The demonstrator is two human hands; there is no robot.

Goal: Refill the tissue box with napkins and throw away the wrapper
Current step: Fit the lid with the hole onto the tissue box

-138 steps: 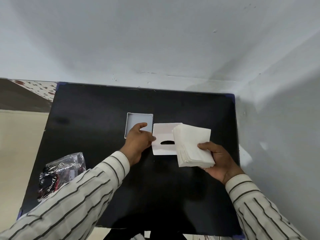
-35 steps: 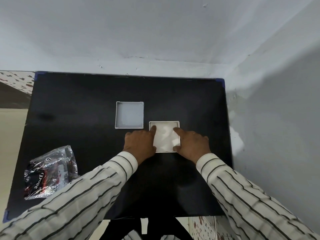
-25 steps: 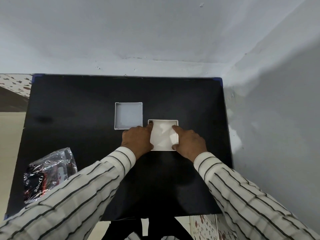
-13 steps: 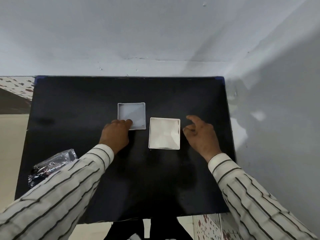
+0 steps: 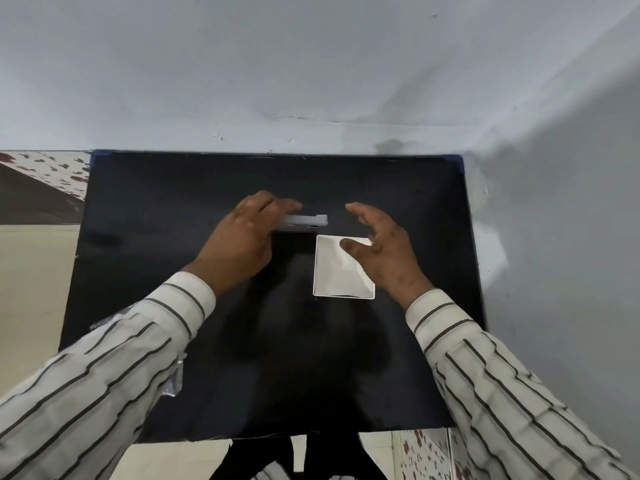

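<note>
The white tissue box (image 5: 341, 271) lies on the black table (image 5: 277, 358), open side up, with white napkins filling it. My left hand (image 5: 242, 240) grips the box's other white half (image 5: 306, 220), a shallow square tray, lifted off the table and tilted edge-on just left of and behind the box. My right hand (image 5: 377, 251) hovers over the box's right rim with its fingers spread and nothing in them. The plastic wrapper (image 5: 173, 379) shows only as a clear sliver under my left sleeve at the table's front left.
Grey walls close the table in at the back and on the right. A tiled floor (image 5: 31, 271) drops away to the left of the table. My striped sleeves cover the table's front corners.
My left hand took hold of the shallow white tray and lifted it off the table, tilting it on edge. My right hand rose and spread above the filled box.
</note>
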